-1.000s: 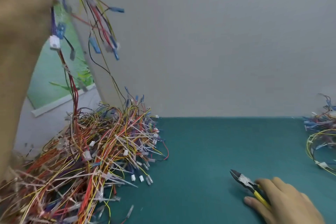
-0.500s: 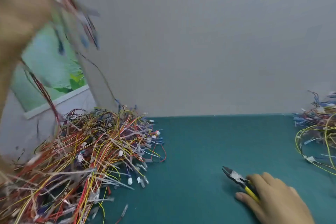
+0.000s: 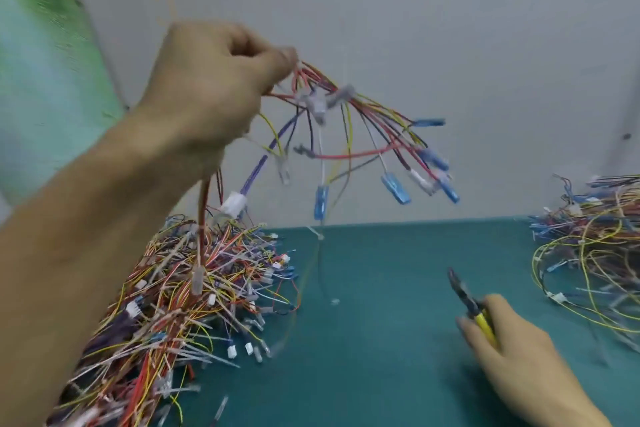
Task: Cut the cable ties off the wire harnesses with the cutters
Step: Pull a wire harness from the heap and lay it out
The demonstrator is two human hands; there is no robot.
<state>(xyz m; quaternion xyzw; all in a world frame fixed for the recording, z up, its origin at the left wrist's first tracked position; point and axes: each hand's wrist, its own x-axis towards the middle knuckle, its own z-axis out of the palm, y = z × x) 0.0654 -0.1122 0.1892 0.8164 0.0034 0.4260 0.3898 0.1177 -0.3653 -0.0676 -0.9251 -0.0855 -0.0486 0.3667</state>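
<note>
My left hand (image 3: 214, 90) is raised high above the table and grips a wire harness (image 3: 349, 135) of red, yellow and purple wires with blue and white connectors fanning out to the right. A pale cable tie (image 3: 320, 104) wraps the bundle just right of my fingers. My right hand (image 3: 519, 354) rests on the green table at the lower right and holds the yellow-handled cutters (image 3: 467, 302), jaws pointing up and left, tips close together. The cutters are well below and right of the harness.
A large heap of tied harnesses (image 3: 180, 305) covers the table's left side. A smaller pile of wires (image 3: 595, 246) lies at the right edge. The teal table mat (image 3: 374, 340) runs between them, a grey wall behind.
My left hand has swung from the upper left toward the centre, carrying the harness clear of the heap. My right hand with the cutters has stayed in about the same place on the table.
</note>
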